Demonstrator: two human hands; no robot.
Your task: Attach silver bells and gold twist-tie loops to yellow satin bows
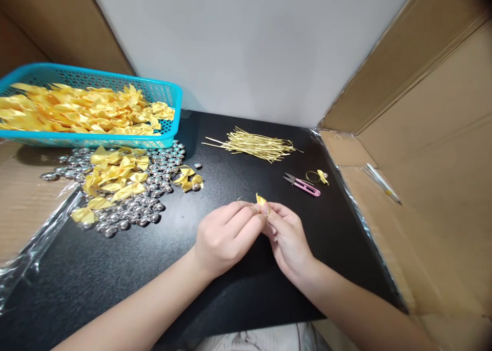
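Ribbon (260,200) pinched in both left hand (226,234) and right hand (290,238), so probably best to go easy and avoid creases.

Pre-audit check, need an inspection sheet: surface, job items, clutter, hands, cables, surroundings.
Surface: black tabletop, scattered items at left.
Job items: turquoise perforated plastic basket of yellow satin bows at back left; loose bows lie on shiny silver beads in front; thin gold strips piled at back.
Clutter: pink-handled metal snips beside a gold loop with yellow bow; slim white object on cardboard at right, type unclear.
Hands: left hand and right hand meet, pinching a small yellow ribbon piece; fingertips partly hidden.
Cables: nothing seen.
Surroundings: brown cardboard panels both sides, pale wall behind.
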